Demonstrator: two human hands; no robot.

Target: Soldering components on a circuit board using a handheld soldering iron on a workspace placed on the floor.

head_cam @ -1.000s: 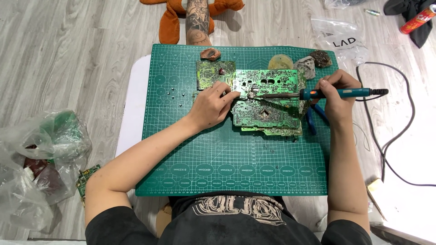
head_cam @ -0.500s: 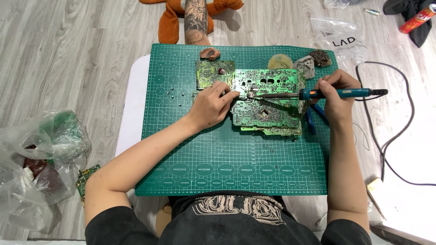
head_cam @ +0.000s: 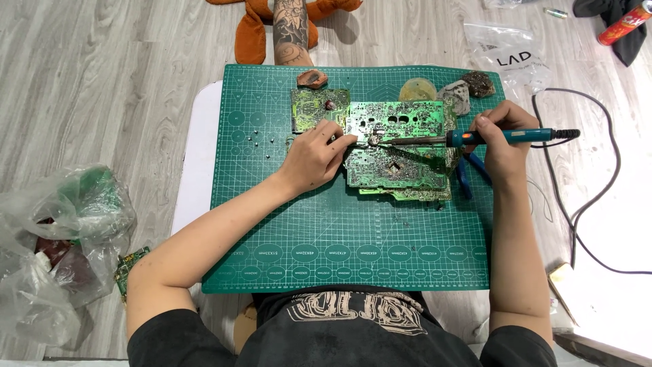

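My right hand [head_cam: 501,139] gripped the soldering iron [head_cam: 475,138]; my left hand [head_cam: 314,158], fingers curled, pinned the circuit board [head_cam: 401,146], fingertips hiding whatever they pinched.

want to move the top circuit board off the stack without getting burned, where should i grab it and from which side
Judging by its pose, take the large green circuit board by its bare near edge, fingers pinching the thin edge from the person's side. The soldering iron in the right hand lies across it from the right, tip near the left hand, so right and left are crowded.
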